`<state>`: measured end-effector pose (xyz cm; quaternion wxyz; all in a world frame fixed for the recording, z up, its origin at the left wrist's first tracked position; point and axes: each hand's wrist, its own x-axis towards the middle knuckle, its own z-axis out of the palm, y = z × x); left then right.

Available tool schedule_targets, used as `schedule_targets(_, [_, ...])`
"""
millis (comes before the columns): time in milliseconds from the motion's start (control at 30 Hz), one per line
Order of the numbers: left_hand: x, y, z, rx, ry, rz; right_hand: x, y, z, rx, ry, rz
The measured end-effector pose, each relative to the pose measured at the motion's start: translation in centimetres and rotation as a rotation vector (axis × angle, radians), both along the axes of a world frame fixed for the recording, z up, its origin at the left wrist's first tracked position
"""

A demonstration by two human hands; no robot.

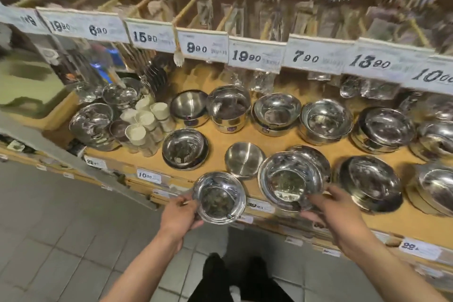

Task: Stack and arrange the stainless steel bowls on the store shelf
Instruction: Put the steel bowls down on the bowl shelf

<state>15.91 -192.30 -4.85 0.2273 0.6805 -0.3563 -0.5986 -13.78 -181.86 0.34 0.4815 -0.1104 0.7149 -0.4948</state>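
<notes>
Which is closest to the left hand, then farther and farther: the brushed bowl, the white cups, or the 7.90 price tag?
From the left hand:
1. Brushed bowl, just up and right on the shelf.
2. White cups, back left.
3. 7.90 price tag, up on the upper shelf edge.

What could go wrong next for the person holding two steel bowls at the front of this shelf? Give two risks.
1. The left hand grips the small bowl by its rim, out past the shelf edge over the floor; a slip would likely drop it.
2. The right hand holds the large bowl tilted, close to another bowl behind; moving it may knock that one.
</notes>
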Motion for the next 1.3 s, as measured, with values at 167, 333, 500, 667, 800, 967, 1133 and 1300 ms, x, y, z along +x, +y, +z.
schedule_targets(167, [-0.4,-2.3,-0.8,0.016,0.042,-0.055,1.8,-0.4,0.5,-0.008,-0.003,-0.129])
schedule_targets(333, [-1.4,-4.4,-0.4,0.008,0.120,-0.104,3.5,-0.1,-0.2,0.004,0.011,-0.180])
schedule_targets(500, [-2.8,-6.4,-0.6,0.033,0.119,-0.154,4.8,-0.1,-1.0,-0.014,-0.008,-0.232])
schedule_targets(667, [-3.6,-7.4,-1.1,0.001,0.075,-0.254,5.4,-0.8,-1.3,-0.038,-0.013,-0.264])
schedule_targets(800, [-3.5,-7.3,-1.4,-0.051,0.083,-0.265,6.0,-1.4,-1.7,-0.033,-0.027,-0.261])
schedule_targets(967, [-2.7,-7.0,-2.0,-0.081,0.145,-0.241,7.4,-2.1,-2.4,-0.016,-0.061,-0.216])
schedule_targets(1133, [-1.8,-6.9,-2.2,-0.074,0.134,-0.267,8.8,-4.1,-2.8,-0.027,-0.090,-0.147])
schedule_targets(1300, [-1.0,-7.0,-2.6,0.002,0.160,-0.201,10.3,-7.1,-3.7,-0.044,-0.031,-0.127])
